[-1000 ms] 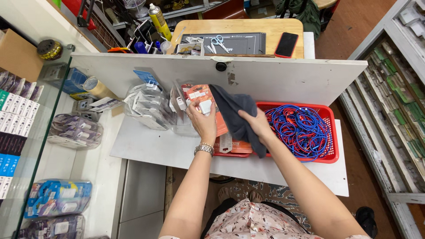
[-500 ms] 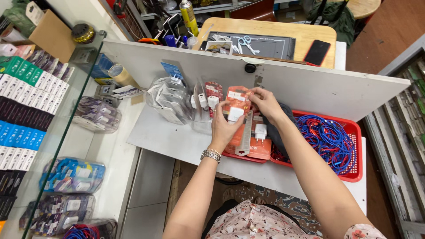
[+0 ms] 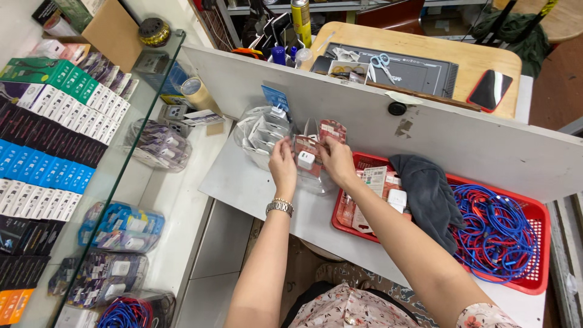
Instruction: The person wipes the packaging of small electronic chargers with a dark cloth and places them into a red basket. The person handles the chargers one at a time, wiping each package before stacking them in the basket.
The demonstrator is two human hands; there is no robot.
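Shifted left since half a second ago: both hands off the red tray and over to the clear plastic bag on the white shelf, carrying the charger pack along. Left hand [image 3: 283,165] curled round the left edge of a clear blister pack with red card backing and a small white plug adapter inside [image 3: 306,159], thumb and fingers pinched on it, silver metal watch [image 3: 280,207] on the wrist. Right hand [image 3: 337,161] pinching the same pack from the right side, fingers closed on its upper edge. Pack held upright, right at the mouth of the crinkly transparent plastic bag stuffed with more white adapters in packs [image 3: 264,132], can't tell if it's touching the bag or partly inside.

Moving outward: red perforated plastic tray [image 3: 539,214] just to the right on the flat white shelf board [image 3: 234,182], a few more red-backed packs [image 3: 370,194] lying in its left end, a dark grey cloth [image 3: 428,194] draped over the middle, a tangle of blue and red cables [image 3: 495,228] filling the right end. White partition panel [image 3: 486,140] standing behind all that. Further back, a wooden desk with a grey mat, scissors [image 3: 382,62] and a dark phone in a red case [image 3: 490,89]. Off to the left, a glass display counter [image 3: 115,164] with rows of boxed stuff under it
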